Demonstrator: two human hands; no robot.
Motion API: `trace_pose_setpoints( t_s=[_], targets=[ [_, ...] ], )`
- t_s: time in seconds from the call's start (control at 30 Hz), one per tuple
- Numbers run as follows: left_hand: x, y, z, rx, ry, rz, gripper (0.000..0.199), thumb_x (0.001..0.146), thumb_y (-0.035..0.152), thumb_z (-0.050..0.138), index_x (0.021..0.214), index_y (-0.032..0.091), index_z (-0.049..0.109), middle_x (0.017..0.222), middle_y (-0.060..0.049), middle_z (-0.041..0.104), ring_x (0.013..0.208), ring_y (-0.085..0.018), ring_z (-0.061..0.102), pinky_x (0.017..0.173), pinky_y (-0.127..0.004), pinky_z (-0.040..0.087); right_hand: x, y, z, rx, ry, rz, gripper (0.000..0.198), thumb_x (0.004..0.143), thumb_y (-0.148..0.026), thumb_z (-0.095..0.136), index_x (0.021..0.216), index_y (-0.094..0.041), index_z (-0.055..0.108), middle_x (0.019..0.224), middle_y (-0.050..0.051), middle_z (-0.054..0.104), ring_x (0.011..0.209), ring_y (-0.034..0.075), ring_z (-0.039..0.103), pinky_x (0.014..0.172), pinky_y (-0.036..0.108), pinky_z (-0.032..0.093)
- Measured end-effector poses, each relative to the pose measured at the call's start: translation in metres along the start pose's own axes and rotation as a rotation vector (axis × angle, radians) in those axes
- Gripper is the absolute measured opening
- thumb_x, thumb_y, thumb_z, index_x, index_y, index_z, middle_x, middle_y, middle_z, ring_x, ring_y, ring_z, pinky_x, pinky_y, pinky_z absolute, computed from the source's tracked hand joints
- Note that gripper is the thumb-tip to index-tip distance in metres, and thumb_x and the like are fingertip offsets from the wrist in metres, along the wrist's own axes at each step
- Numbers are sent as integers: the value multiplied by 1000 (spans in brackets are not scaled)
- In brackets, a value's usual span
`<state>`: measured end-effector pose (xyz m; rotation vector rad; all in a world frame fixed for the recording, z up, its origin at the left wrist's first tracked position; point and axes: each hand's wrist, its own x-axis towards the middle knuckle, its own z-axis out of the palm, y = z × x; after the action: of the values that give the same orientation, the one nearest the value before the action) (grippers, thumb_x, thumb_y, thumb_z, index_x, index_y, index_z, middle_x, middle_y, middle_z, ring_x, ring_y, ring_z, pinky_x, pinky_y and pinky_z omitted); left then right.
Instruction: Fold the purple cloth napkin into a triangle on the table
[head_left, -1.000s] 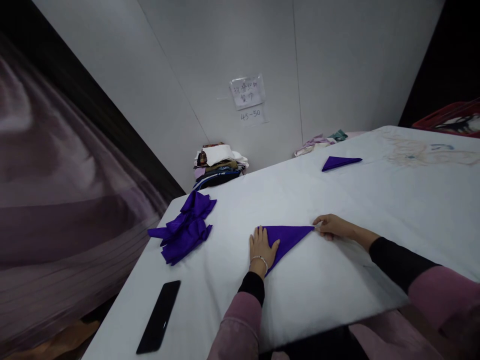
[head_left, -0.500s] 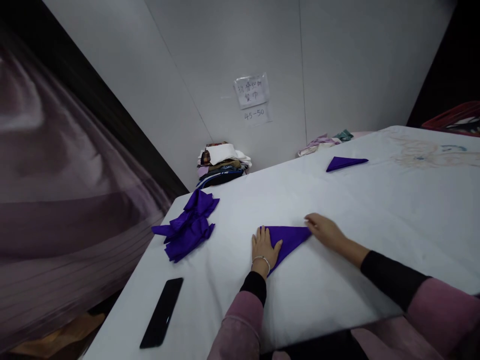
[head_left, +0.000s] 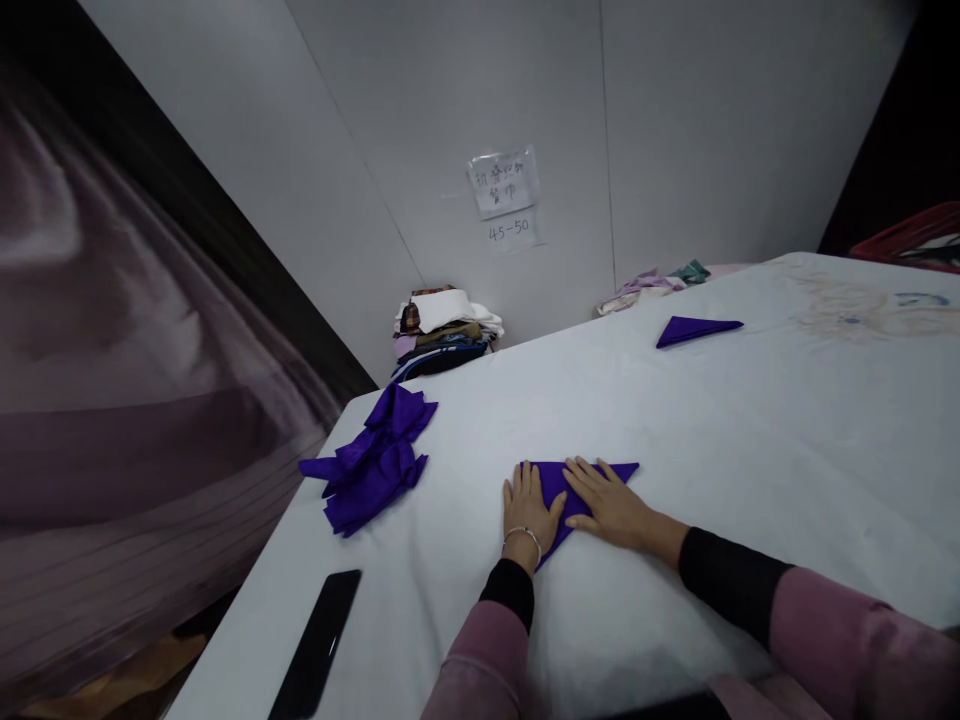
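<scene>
A purple cloth napkin [head_left: 553,482], folded into a triangle, lies flat on the white-covered table [head_left: 465,620] in front of me. My left hand [head_left: 529,510] rests palm down on its left part, fingers stretched out. On the right part lies my right hand [head_left: 609,505], also flat with its fingers spread. The napkin's right tip sticks out beyond the right fingers, and its lower point shows below the left thumb. Both hands hide some of the cloth. Farther back on the right is another purple triangle [head_left: 694,329], folded and lying alone.
Several crumpled purple cloths [head_left: 379,465] lie at the left, with a black phone [head_left: 319,640] nearer me. Stacked clothes [head_left: 446,325] and a smaller fabric heap [head_left: 649,285] stand by the wall. Paper signs [head_left: 506,185] hang there. A pinkish curtain [head_left: 135,400] hangs at the left.
My right hand has left the napkin's right tip, moved left and flattened onto the cloth. My left hand stays in place on it. The view has shifted slightly.
</scene>
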<state>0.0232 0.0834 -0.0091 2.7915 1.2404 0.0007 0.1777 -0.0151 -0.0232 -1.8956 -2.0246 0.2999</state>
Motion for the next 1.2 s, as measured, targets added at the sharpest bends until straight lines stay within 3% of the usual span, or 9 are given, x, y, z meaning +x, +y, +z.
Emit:
trace_pose_setpoints(
  t_s=[0.4, 0.5, 0.6, 0.67, 0.73, 0.87, 1.0, 1.2],
  targets=[
    [-2, 0, 0, -14, -4, -2, 76, 88, 61, 15, 145, 12, 25, 153, -9, 20, 141, -25, 11, 115, -45, 13, 1, 76, -27, -54, 16, 77, 72, 86, -67, 33, 143, -23, 32, 150, 11, 23, 139, 30, 14, 110, 54, 8],
    [-2, 0, -1, -15, -5, -2, 77, 88, 62, 15, 144, 10, 25, 153, -9, 20, 141, -24, 11, 115, -44, 13, -2, 102, -41, 79, 20, 164, 69, 86, -65, 34, 143, -25, 33, 150, 7, 25, 139, 28, 15, 112, 52, 6],
    [-2, 1, -2, -16, -6, -5, 76, 88, 62, 15, 144, 11, 25, 153, -9, 20, 141, -24, 11, 115, -45, 14, -13, 120, -57, 356, 72, 291, 65, 88, -63, 31, 143, -29, 33, 149, 1, 29, 137, 25, 23, 113, 44, 15],
    [-1, 0, -2, -21, -3, -5, 76, 88, 62, 15, 145, 11, 24, 152, -9, 20, 141, -24, 11, 115, -45, 14, -24, 121, -63, 498, 121, 349, 67, 84, -66, 37, 139, -27, 41, 148, 2, 32, 135, 26, 29, 112, 42, 21],
    [-1, 0, -1, -27, 4, -1, 77, 88, 62, 14, 144, 10, 25, 152, -9, 21, 141, -25, 11, 114, -46, 14, -35, 115, -63, 560, 127, 317, 65, 80, -66, 46, 129, -24, 53, 145, 4, 38, 135, 28, 28, 112, 43, 23],
    [-1, -1, 0, -32, 16, 5, 78, 88, 63, 14, 144, 11, 26, 152, -10, 20, 141, -25, 11, 114, -46, 15, -43, 100, -55, 479, 78, 198, 51, 79, -62, 50, 109, -24, 66, 142, 5, 42, 138, 28, 18, 112, 47, 19],
    [-1, -1, -1, -33, 17, 4, 76, 88, 62, 15, 144, 11, 26, 152, -10, 21, 141, -25, 11, 114, -46, 15, -38, 98, -49, 334, 43, 197, 38, 79, -53, 51, 93, -22, 67, 142, 7, 42, 138, 30, 17, 111, 52, 11],
    [-1, -1, -2, -45, 9, 6, 76, 88, 62, 17, 144, 12, 25, 152, -10, 21, 141, -25, 11, 114, -46, 14, -33, 96, -50, 291, 62, 212, 24, 79, -41, 48, 86, -22, 61, 142, 7, 43, 138, 28, 19, 110, 48, 16]
  ],
)
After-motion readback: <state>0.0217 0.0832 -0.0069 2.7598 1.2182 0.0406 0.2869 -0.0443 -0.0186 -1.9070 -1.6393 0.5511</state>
